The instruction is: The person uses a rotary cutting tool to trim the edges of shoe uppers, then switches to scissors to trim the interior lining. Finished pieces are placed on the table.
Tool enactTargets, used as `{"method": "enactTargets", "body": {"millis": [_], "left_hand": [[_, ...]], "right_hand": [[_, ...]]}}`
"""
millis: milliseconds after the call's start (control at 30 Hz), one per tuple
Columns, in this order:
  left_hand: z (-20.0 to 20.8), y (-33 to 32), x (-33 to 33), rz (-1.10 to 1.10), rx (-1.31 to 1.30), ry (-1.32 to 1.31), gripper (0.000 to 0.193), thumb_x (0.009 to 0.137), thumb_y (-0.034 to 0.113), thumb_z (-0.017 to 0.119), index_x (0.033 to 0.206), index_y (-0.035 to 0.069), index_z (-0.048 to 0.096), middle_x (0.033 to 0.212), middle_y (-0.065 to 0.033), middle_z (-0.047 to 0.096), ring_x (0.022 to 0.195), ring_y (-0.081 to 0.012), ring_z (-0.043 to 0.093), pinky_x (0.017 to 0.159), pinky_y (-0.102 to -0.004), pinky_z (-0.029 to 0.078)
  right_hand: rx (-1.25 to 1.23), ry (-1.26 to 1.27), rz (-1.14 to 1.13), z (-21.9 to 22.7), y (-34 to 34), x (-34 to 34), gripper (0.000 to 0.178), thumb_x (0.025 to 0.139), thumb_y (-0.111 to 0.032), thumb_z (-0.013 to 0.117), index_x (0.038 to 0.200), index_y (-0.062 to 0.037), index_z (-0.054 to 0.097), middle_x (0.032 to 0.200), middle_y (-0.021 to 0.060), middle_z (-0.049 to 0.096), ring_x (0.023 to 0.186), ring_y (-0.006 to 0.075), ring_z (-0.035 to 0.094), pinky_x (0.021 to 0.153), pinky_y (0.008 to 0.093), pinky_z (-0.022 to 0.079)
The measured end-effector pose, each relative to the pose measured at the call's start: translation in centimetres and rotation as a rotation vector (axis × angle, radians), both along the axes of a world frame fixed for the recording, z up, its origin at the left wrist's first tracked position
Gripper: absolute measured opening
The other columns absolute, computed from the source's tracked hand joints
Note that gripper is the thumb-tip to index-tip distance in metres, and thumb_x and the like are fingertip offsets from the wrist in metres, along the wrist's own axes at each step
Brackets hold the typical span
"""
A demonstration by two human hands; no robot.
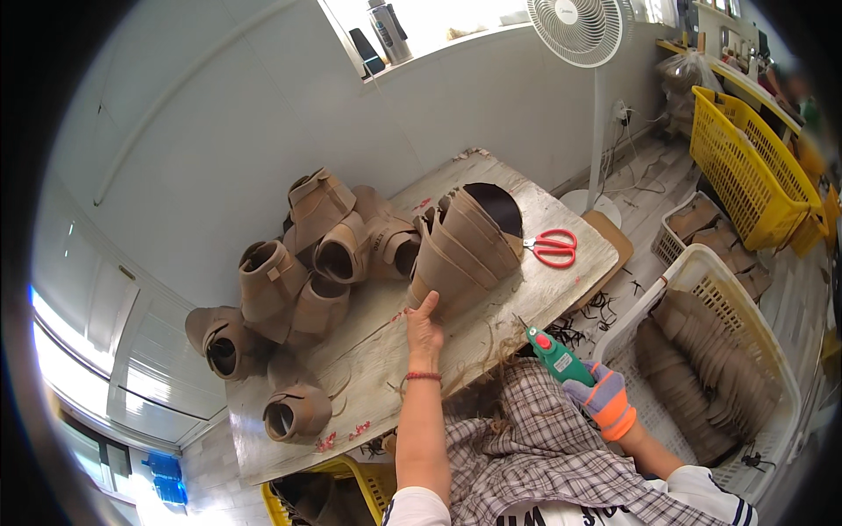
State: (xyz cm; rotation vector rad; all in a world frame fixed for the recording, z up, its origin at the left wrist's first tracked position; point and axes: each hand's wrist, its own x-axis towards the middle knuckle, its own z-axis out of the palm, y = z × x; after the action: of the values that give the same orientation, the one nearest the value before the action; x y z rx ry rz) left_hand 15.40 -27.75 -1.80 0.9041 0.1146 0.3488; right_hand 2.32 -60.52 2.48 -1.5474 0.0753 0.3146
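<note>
A stack of nested tan leather-like cuffs (465, 250), shoe-upper-like in shape, lies on its side on the worn table (491, 329). My bare left hand (424, 331) is at the stack's near end, its thumb up against the side; the other fingers are mostly hidden, closed on the piece there. In a grey and orange glove, my right hand (602, 399) is closed around a green handheld power tool (559, 358) with a red button. The tool's thin metal tip points toward the table edge, apart from the stack. Red-handled scissors (553, 249) lie by the stack's far right end.
Several formed tan pieces (266, 285) crowd the table's left side. Right of my lap stands a white plastic basket (631, 329) holding stacked brown pieces. Beyond are a standing fan (599, 131) and a yellow crate (745, 167). Another yellow crate (379, 491) sits below the table.
</note>
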Motion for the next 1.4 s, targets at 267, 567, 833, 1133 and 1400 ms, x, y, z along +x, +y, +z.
{"method": "enactTargets", "body": {"millis": [267, 567, 833, 1133, 1400], "left_hand": [[1.2, -1.6, -6.9, 0.167, 0.242, -0.078, 0.040, 0.082, 0.000, 0.071, 0.121, -0.001, 0.062, 0.118, -0.0046, 0.065, 0.109, -0.0159, 0.058, 0.098, -0.0309, 0.042], [4.5, -3.3, -20.1, 0.397, 0.129, -0.107, 0.036, 0.082, -0.001, 0.071, 0.118, -0.002, 0.063, 0.115, -0.0070, 0.066, 0.104, -0.0166, 0.060, 0.095, -0.0304, 0.045], [6.4, -1.5, -25.6, 0.482, 0.192, -0.191, 0.036, 0.083, -0.003, 0.069, 0.118, 0.000, 0.064, 0.115, -0.0055, 0.067, 0.105, -0.0168, 0.061, 0.095, -0.0315, 0.045], [6.7, -2.5, -27.0, 0.538, 0.648, -0.108, 0.025, 0.085, -0.003, 0.068, 0.109, -0.004, 0.067, 0.111, -0.0067, 0.068, 0.098, -0.0162, 0.063, 0.089, -0.0283, 0.045], [5.0, -3.2, -27.5, 0.563, 1.023, -0.011, 0.017, 0.080, 0.002, 0.075, 0.097, -0.002, 0.070, 0.092, -0.0083, 0.072, 0.085, -0.0193, 0.066, 0.077, -0.0313, 0.049]], "right_hand": [[-0.139, -0.070, -0.007, -0.8, 0.0, -0.9, 0.052, 0.078, -0.027, 0.081, 0.115, 0.0039, 0.061, 0.089, 0.0054, 0.069, 0.075, 0.0069, 0.061, 0.066, 0.0225, 0.050], [-0.046, -0.122, 0.103, 1.4, 2.0, -2.5, 0.056, 0.076, -0.029, 0.083, 0.117, 0.0027, 0.061, 0.091, 0.0054, 0.070, 0.077, 0.0074, 0.062, 0.068, 0.0229, 0.052], [-0.062, -0.353, 0.304, 3.1, 5.4, -3.4, 0.055, 0.072, -0.028, 0.087, 0.113, 0.0008, 0.064, 0.085, 0.0048, 0.070, 0.070, 0.0076, 0.063, 0.065, 0.0234, 0.052], [0.035, -0.197, 0.389, 6.3, 6.8, -4.7, 0.055, 0.074, -0.026, 0.086, 0.115, 0.0027, 0.062, 0.089, 0.0061, 0.070, 0.073, 0.0081, 0.063, 0.066, 0.0226, 0.052], [-0.014, -0.123, 0.316, 7.0, 6.9, -3.6, 0.052, 0.077, -0.031, 0.083, 0.112, 0.0011, 0.062, 0.087, 0.0033, 0.068, 0.071, 0.0065, 0.060, 0.065, 0.0213, 0.050]]}}
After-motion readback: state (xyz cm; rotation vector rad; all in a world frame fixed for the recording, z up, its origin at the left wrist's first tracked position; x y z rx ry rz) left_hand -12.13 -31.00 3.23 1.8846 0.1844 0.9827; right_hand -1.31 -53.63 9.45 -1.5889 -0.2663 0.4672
